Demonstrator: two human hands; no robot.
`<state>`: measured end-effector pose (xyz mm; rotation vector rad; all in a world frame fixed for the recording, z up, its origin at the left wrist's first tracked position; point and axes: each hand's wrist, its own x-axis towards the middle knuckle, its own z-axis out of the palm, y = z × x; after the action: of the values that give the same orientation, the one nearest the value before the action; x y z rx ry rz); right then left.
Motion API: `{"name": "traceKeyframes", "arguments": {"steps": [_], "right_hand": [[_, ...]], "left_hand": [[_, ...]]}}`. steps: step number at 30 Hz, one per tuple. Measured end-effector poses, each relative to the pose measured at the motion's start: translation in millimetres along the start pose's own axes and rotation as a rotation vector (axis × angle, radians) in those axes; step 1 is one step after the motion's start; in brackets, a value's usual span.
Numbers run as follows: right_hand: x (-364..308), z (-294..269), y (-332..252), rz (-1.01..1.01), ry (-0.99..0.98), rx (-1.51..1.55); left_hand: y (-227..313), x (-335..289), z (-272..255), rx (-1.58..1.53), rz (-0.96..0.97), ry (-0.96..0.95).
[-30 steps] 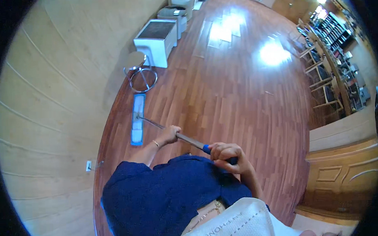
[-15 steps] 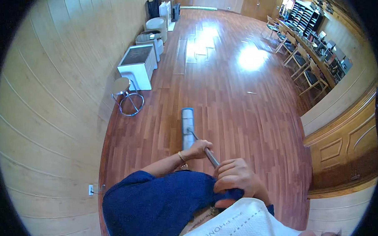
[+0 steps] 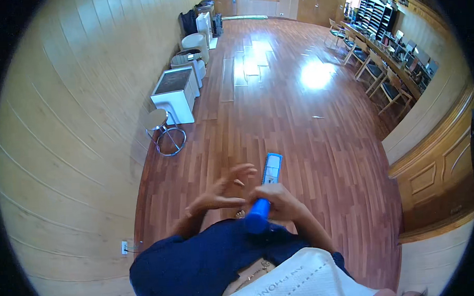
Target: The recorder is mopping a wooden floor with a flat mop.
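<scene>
A flat mop (image 3: 273, 163) with a white plate and a blue-edged pad stands on the floor in front of me. My right hand (image 3: 281, 203) is wrapped round its handle, and the blue end of that handle (image 3: 258, 216) points up toward my chest. Just left of the handle, my left hand (image 3: 223, 192) is off it, with its fingers spread and nothing in them. Most of the handle below my right fist is hidden by the hand.
A round stool (image 3: 166, 135), a white cabinet (image 3: 174, 106) and several bins (image 3: 194, 44) line the left wall. Chairs (image 3: 391, 93) stand along a long desk (image 3: 401, 72) at the right. A small pale scrap (image 3: 318, 117) lies on the wooden floor (image 3: 267, 126). A wooden door (image 3: 431, 178) is at near right.
My left hand has let go of the mop's handle and opened. The mop head has come nearer and to the right, and the handle now stands more upright in my right hand.
</scene>
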<state>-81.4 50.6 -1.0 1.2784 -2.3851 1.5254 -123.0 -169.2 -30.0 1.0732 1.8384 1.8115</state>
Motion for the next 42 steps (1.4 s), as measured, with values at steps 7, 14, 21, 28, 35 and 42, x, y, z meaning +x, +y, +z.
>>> {"name": "traceKeyframes", "arguments": {"steps": [7, 14, 21, 28, 35, 42], "right_hand": [[1.4, 76.0, 160.6, 0.250, -0.161, -0.112], [2.6, 108.5, 200.6, 0.426, -0.046, -0.288], [-32.0, 99.0, 140.8, 0.548, 0.213, -0.268], [-112.2, 102.2, 92.6, 0.842, 0.626, -0.383], [-184.6, 114.2, 18.1, 1.072, 1.154, -0.583], [-244.6, 185.2, -40.9, 1.438, 1.525, -0.752]], "left_hand": [[99.1, -21.7, -4.1, 0.284, 0.777, 0.293], [125.3, -25.0, -14.7, 0.433, 0.759, 0.264], [150.7, 16.0, -48.4, 0.293, 0.752, -0.129], [118.8, 92.7, -34.8, -0.101, 0.762, -0.430], [110.7, 185.5, 51.0, -0.424, 0.767, -0.928], [91.3, 185.6, 168.1, -0.695, 0.486, -1.116]]}}
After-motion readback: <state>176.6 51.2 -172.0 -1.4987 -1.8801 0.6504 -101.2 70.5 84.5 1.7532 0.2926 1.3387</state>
